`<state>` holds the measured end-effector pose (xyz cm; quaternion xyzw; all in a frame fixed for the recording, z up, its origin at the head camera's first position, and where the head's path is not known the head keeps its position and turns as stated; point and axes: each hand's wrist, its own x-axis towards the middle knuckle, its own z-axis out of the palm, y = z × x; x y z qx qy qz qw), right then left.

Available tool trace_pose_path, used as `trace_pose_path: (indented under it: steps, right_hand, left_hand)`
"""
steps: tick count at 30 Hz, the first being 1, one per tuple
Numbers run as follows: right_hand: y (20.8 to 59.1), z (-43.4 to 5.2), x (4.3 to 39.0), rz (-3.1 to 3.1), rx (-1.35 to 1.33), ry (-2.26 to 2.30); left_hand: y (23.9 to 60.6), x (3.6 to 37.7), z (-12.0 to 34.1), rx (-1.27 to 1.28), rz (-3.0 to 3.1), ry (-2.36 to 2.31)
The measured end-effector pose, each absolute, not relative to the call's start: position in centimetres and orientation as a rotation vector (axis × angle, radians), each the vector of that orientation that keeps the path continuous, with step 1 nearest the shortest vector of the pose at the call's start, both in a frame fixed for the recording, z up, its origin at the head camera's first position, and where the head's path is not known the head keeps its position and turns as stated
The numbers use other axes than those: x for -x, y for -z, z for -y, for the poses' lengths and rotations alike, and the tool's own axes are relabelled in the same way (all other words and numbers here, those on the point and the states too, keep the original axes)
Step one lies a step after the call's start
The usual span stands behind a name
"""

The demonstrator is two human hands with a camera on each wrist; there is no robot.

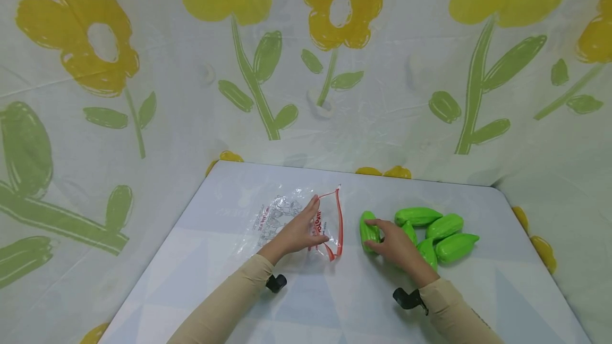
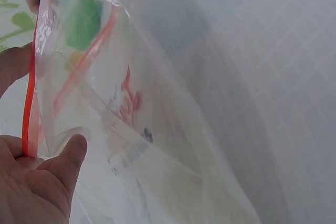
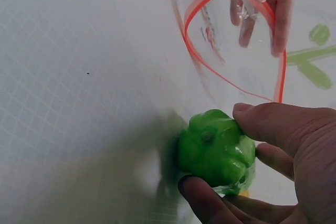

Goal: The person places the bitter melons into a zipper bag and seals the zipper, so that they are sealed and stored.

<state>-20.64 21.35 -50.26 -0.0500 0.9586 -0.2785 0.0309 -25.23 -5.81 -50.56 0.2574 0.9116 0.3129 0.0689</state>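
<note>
My left hand point(image 1: 297, 233) is at the mouth of a clear plastic zip bag point(image 1: 279, 219) with a red zip edge and printed markings. Its thumb point(image 2: 72, 156) pinches the rim, and the right wrist view shows the mouth spread into a loop. To the right of the bag, my right hand point(image 1: 397, 246) grips a glossy green ribbed fruit point(image 3: 212, 148) between thumb and fingers. That fruit's lobed end faces the right wrist camera, with the bag's mouth just beyond it. Several similar green fruits point(image 1: 445, 225) lie grouped beside and behind my right hand.
A white table point(image 1: 306, 309) with pale blue triangles lies under everything. Close behind and along its sides hangs a white curtain point(image 1: 191, 121) with yellow flowers. Black camera mounts point(image 1: 408, 299) project from both wrists near the table.
</note>
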Motion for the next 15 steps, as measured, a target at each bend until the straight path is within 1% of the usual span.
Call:
trace_pose_path:
  steps: [15]
  right_hand:
    - [50.63,-21.37,20.64,-2.961,0.136,0.893]
  left_hand:
    - [50.63,25.31,5.69,-0.762,-2.742,-0.946]
